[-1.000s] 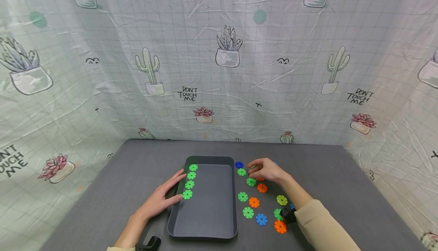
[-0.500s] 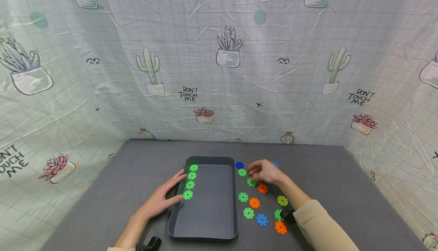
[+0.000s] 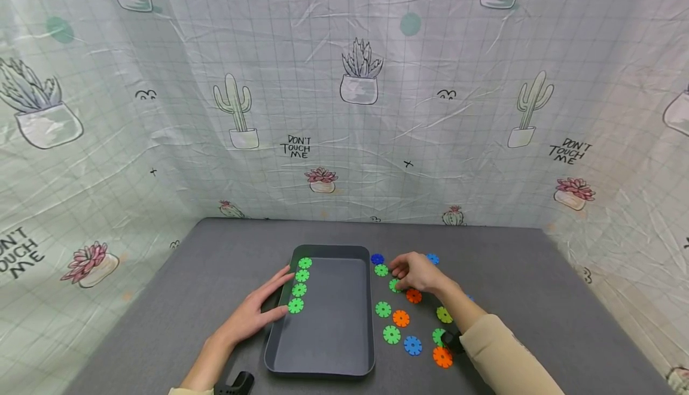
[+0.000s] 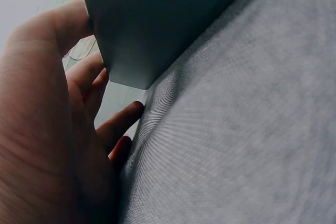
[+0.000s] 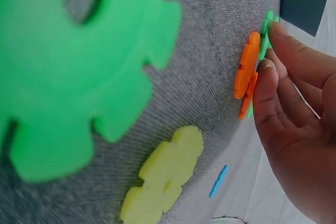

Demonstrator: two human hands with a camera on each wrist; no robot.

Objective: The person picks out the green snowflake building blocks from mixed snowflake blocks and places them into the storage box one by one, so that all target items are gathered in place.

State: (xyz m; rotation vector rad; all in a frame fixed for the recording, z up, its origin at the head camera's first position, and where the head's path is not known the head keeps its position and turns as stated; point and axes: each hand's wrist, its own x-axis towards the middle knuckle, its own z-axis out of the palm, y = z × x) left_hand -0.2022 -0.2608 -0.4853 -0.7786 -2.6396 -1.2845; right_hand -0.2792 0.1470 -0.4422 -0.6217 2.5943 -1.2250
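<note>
My left hand (image 3: 249, 312) lies along the left side of a dark grey tray (image 3: 336, 323), straight fingers and thumb touching its rim. In the left wrist view the fingers (image 4: 79, 24) meet the tray's outer wall (image 4: 142, 30). Inside the tray, several green notched discs (image 3: 299, 290) form a column at the left. To the right of the tray, my right hand (image 3: 421, 272) is low over the table with thumb and forefinger at a green notched disc (image 3: 395, 286), pinching it. The right wrist view shows that green disc (image 5: 265, 35) at the fingertips, partly hidden.
Several loose discs lie right of the tray: green (image 3: 391, 335), orange (image 3: 401, 318), blue (image 3: 412, 346), dark blue (image 3: 377, 259) and yellow-green (image 3: 444, 315). More sit under the right forearm, near an orange disc (image 3: 442, 357). A printed curtain (image 3: 355, 143) stands behind the grey table.
The right hand has come slightly down and toward me, its thumb and forefinger settling onto the green disc. A blue disc behind it shows more fully. The left hand and tray stay put.
</note>
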